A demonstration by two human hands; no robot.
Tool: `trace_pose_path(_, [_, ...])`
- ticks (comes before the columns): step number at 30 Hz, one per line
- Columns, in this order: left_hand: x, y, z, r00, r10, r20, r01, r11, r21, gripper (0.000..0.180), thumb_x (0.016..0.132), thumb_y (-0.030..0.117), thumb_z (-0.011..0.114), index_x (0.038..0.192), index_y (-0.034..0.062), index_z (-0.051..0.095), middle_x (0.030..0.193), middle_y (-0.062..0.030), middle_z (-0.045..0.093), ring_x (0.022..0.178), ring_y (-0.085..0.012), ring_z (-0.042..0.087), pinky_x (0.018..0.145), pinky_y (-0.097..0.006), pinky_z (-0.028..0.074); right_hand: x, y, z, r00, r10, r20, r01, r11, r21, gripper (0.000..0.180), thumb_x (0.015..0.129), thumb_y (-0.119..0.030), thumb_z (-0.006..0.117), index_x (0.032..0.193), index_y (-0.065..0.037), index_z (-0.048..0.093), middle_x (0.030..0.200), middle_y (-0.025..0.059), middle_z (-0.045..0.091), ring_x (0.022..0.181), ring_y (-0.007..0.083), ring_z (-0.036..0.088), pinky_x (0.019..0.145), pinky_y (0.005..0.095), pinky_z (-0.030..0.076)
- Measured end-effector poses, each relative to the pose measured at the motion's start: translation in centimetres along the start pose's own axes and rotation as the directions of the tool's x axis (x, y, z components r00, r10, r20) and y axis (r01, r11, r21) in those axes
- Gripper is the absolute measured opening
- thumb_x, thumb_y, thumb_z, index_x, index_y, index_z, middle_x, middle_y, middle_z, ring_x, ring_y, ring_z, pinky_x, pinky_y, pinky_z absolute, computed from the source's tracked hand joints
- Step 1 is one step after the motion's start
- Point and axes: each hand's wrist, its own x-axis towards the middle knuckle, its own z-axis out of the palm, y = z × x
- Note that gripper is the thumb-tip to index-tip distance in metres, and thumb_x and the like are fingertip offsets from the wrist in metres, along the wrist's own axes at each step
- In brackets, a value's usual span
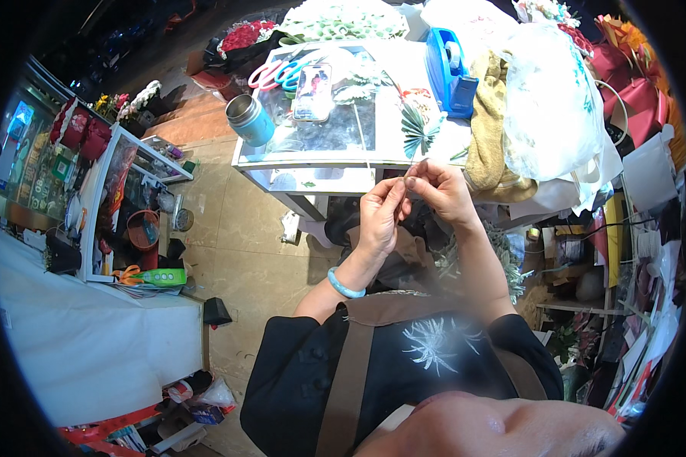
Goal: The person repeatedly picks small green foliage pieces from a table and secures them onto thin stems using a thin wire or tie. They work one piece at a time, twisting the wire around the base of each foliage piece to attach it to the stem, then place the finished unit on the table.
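Note:
At the near edge of the table, my left hand [384,215] and my right hand [440,192] meet, both with fingers pinched together. Between the fingertips runs the thin stem of a pleated green fan-shaped leaf [418,131]. Its fan points away from me, over the tabletop. Whether it is a real leaf or folded paper, I cannot tell. Just beyond the fan lies a small red and white flower-like piece [416,97]. A blue tape dispenser [450,76] stands to its right.
On the white-framed glass table [351,156] are a phone [312,91], a blue tumbler [250,122] and scissors [288,72]. A brown cloth [489,137] and clear plastic bag [552,107] cover its right side. Bouquets stand around; a white-covered counter [84,327] is at left.

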Motion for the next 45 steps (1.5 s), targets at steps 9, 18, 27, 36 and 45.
trace_pose_path(9, [-0.1,0.4,0.0,0.998,-0.037,0.057,0.040,0.998,-0.039,0.020,0.090,0.016,0.055,0.098,-0.0010,0.061,0.068,0.0004,0.056,0.052,-0.0052,0.047,0.044,-0.015,0.032,-0.2,-1.2,-0.4,0.998,0.011,0.060,-0.005,0.996,-0.090,0.016,0.082,-0.006,0.062,0.094,0.005,0.060,0.076,0.0034,0.062,0.070,0.0064,0.057,0.065,0.0214,0.047])
trace_pose_path(18, [0.2,0.8,-0.1,0.996,-0.079,0.029,0.081,0.993,-0.090,0.014,0.088,0.012,0.056,0.097,0.0008,0.058,0.070,0.0002,0.055,0.052,-0.0071,0.046,0.045,-0.017,0.035,-0.1,-1.4,-0.1,0.999,0.016,0.035,-0.013,0.997,-0.081,0.009,0.081,-0.002,0.060,0.086,0.005,0.061,0.072,0.0027,0.061,0.068,0.0068,0.056,0.063,0.0225,0.046])
trace_pose_path(27, [0.1,0.6,-0.2,0.992,-0.103,0.072,0.106,0.994,-0.041,0.016,0.086,0.015,0.061,0.093,0.0005,0.057,0.068,0.0011,0.053,0.053,-0.0058,0.047,0.046,-0.016,0.034,0.1,-1.0,-0.7,0.997,0.062,0.036,-0.056,0.988,-0.141,0.008,0.082,-0.005,0.060,0.084,0.003,0.061,0.074,0.0025,0.061,0.068,0.0065,0.054,0.065,0.0225,0.046])
trace_pose_path(36, [-0.4,0.8,0.1,0.996,0.031,0.082,-0.053,0.957,0.286,0.016,0.087,0.015,0.060,0.094,0.0009,0.058,0.071,0.0027,0.055,0.056,-0.0024,0.045,0.048,-0.015,0.032,0.1,-1.3,-0.7,0.997,0.077,0.014,-0.076,0.996,-0.046,0.013,0.081,-0.006,0.063,0.089,0.004,0.062,0.079,0.0029,0.062,0.074,0.0062,0.056,0.069,0.0214,0.047])
trace_pose_path(45, [-0.2,1.4,-0.6,0.899,-0.250,0.360,0.279,0.960,-0.029,0.016,0.089,0.017,0.056,0.089,0.0017,0.058,0.068,0.0006,0.053,0.051,-0.0022,0.039,0.045,-0.015,0.029,-0.4,-2.3,-1.7,0.985,0.038,0.166,-0.037,0.999,-0.010,0.011,0.079,-0.005,0.065,0.086,0.003,0.063,0.079,0.0047,0.064,0.073,0.0090,0.059,0.067,0.0214,0.047])
